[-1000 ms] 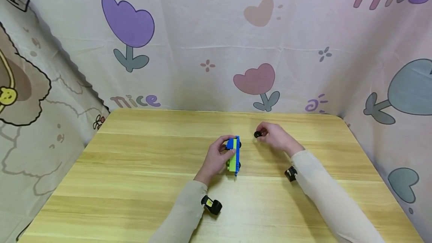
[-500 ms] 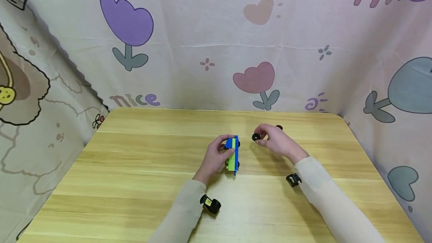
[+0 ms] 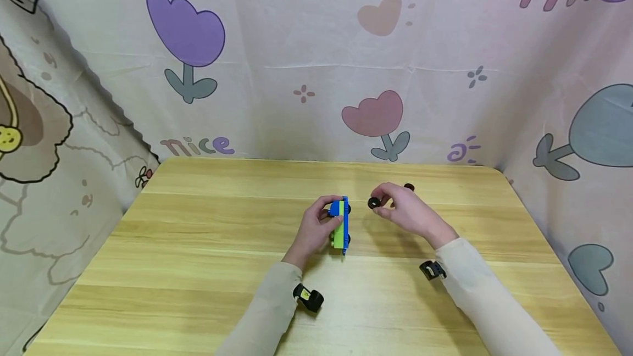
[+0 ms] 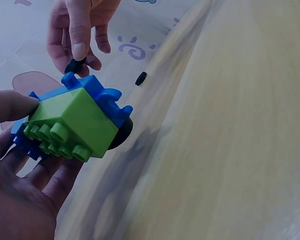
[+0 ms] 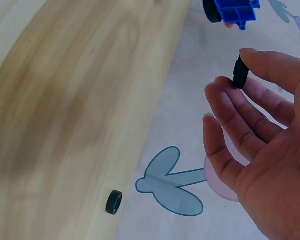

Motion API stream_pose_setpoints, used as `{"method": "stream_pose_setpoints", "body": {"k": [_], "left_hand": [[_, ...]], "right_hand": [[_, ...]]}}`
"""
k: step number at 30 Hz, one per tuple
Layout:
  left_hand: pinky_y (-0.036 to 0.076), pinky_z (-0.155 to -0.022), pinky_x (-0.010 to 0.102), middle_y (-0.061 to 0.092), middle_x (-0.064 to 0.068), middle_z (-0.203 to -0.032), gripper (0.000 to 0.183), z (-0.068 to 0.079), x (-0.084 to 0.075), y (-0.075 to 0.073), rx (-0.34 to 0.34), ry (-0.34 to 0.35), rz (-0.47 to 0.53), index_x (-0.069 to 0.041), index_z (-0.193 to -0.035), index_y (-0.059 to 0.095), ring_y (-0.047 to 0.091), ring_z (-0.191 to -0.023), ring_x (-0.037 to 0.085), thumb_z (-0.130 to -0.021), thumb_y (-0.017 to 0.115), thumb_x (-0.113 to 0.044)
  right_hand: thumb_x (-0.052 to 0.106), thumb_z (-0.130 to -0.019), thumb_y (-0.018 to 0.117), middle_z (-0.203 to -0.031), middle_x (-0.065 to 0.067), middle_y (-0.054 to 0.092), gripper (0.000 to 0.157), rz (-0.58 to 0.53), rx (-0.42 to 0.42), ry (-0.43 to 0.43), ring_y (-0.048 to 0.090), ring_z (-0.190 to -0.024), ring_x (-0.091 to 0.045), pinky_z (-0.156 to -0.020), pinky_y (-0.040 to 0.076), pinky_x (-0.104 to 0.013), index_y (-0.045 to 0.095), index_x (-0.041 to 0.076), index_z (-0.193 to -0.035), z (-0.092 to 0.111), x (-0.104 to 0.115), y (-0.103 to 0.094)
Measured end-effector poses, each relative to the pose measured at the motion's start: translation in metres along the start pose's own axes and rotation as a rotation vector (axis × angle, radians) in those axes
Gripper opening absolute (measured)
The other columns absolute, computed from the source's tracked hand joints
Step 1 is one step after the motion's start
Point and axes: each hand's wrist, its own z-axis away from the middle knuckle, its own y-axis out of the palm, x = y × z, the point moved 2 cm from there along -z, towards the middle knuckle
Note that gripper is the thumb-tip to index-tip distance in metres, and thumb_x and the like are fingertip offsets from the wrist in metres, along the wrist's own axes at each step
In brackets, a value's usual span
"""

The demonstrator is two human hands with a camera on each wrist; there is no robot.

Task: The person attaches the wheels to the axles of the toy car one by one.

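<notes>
My left hand (image 3: 312, 231) grips a toy car (image 3: 338, 224) built of blocks, tipped on its side with its blue base facing right. In the left wrist view its lime-green block (image 4: 75, 120) shows round studs, and a black wheel (image 4: 121, 134) sits at the base. To the right of the car, my right hand (image 3: 404, 209) pinches a loose black wheel (image 3: 374, 202) between thumb and fingertips. The right wrist view shows that pinched wheel (image 5: 241, 73) edge-on, apart from the car's blue base (image 5: 238, 11).
Another black wheel (image 3: 409, 187) lies on the wooden table (image 3: 198, 246) behind the right hand, near the far edge. A printed cloth (image 3: 277, 32) hangs behind and beside the table. Each wrist carries a small black camera (image 3: 309, 298).
My right hand has drawn slightly nearer with the pinched wheel and turned it so its round face shows. The wheel on the table has come into sight behind it. The left hand stays nearly still.
</notes>
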Motion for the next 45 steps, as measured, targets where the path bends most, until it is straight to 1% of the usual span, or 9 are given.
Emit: {"method": "stream_pose_setpoints", "body": {"k": [5, 11, 16, 18, 23, 29, 36, 42, 45], "left_hand": [[0.055, -0.082, 0.039, 0.054, 0.015, -0.131, 0.039, 0.000, -0.001, 0.001, 0.000, 0.009, 0.005, -0.012, -0.132, 0.057, 0.061, -0.106, 0.029, -0.094, 0.063, -0.002], [0.055, -0.083, 0.041, 0.051, 0.020, -0.134, 0.041, 0.001, -0.002, 0.003, 0.009, 0.002, 0.022, -0.007, -0.134, 0.054, 0.059, -0.108, 0.032, -0.095, 0.062, -0.001], [0.054, -0.083, 0.039, 0.053, 0.019, -0.133, 0.040, 0.002, -0.002, 0.003, 0.001, -0.005, 0.008, -0.009, -0.133, 0.056, 0.060, -0.107, 0.030, -0.094, 0.063, -0.002], [0.054, -0.083, 0.038, 0.054, 0.017, -0.131, 0.039, 0.002, -0.001, 0.003, -0.002, -0.001, 0.001, -0.010, -0.132, 0.057, 0.060, -0.107, 0.029, -0.094, 0.063, -0.002], [0.054, -0.083, 0.039, 0.055, 0.013, -0.130, 0.038, 0.002, 0.001, 0.004, -0.014, 0.000, -0.017, -0.013, -0.129, 0.059, 0.061, -0.106, 0.028, -0.093, 0.064, -0.002], [0.053, -0.086, 0.042, 0.055, 0.014, -0.130, 0.038, 0.002, 0.001, 0.005, -0.019, -0.004, -0.027, -0.016, -0.129, 0.059, 0.060, -0.107, 0.029, -0.093, 0.065, -0.004], [0.053, -0.087, 0.042, 0.054, 0.013, -0.131, 0.037, 0.002, 0.000, 0.005, -0.007, 0.014, -0.033, -0.015, -0.129, 0.059, 0.060, -0.107, 0.029, -0.094, 0.064, -0.004], [0.053, -0.087, 0.041, 0.055, 0.012, -0.130, 0.038, 0.002, 0.000, 0.005, -0.013, 0.002, -0.034, -0.015, -0.129, 0.059, 0.060, -0.106, 0.028, -0.093, 0.065, -0.004], [0.053, -0.087, 0.042, 0.055, 0.013, -0.129, 0.038, 0.002, 0.000, 0.005, -0.010, 0.005, -0.034, -0.014, -0.129, 0.059, 0.060, -0.105, 0.028, -0.093, 0.065, -0.003]], "right_hand": [[0.011, -0.090, 0.072, -0.099, 0.001, 0.065, 0.026, -0.034, -0.015, -0.031, 0.061, -0.093, -0.019, -0.083, 0.050, -0.048, 0.064, 0.006, -0.114, 0.004, 0.004, -0.002], [0.012, -0.090, 0.071, -0.100, 0.002, 0.065, 0.026, -0.060, -0.043, -0.039, 0.061, -0.094, -0.020, -0.083, 0.050, -0.047, 0.065, 0.006, -0.115, 0.011, 0.009, -0.004], [0.013, -0.091, 0.071, -0.102, 0.001, 0.064, 0.027, -0.081, -0.048, -0.046, 0.060, -0.098, -0.026, -0.084, 0.049, -0.049, 0.064, 0.007, -0.117, 0.018, 0.014, -0.004], [0.013, -0.091, 0.071, -0.102, 0.002, 0.064, 0.027, -0.081, -0.052, -0.055, 0.060, -0.098, -0.027, -0.085, 0.049, -0.050, 0.064, 0.008, -0.117, 0.019, 0.016, -0.003], [0.012, -0.091, 0.071, -0.102, 0.003, 0.062, 0.025, -0.067, -0.050, -0.070, 0.060, -0.097, -0.025, -0.085, 0.049, -0.049, 0.064, 0.010, -0.115, 0.020, 0.019, 0.001], [0.010, -0.090, 0.072, -0.101, 0.003, 0.063, 0.027, -0.067, -0.069, -0.107, 0.060, -0.095, -0.019, -0.083, 0.050, -0.049, 0.064, 0.008, -0.115, 0.021, 0.028, 0.003], [0.009, -0.088, 0.073, -0.102, 0.004, 0.062, 0.027, -0.069, -0.074, -0.131, 0.059, -0.095, -0.018, -0.082, 0.051, -0.048, 0.065, 0.009, -0.114, 0.021, 0.034, 0.006], [0.009, -0.087, 0.075, -0.102, 0.004, 0.061, 0.028, -0.078, -0.079, -0.151, 0.060, -0.094, -0.020, -0.081, 0.051, -0.047, 0.064, 0.009, -0.113, 0.019, 0.037, 0.012], [0.009, -0.087, 0.075, -0.101, 0.003, 0.060, 0.028, -0.082, -0.079, -0.149, 0.059, -0.093, -0.019, -0.081, 0.051, -0.048, 0.063, 0.008, -0.113, 0.017, 0.038, 0.015]]}}
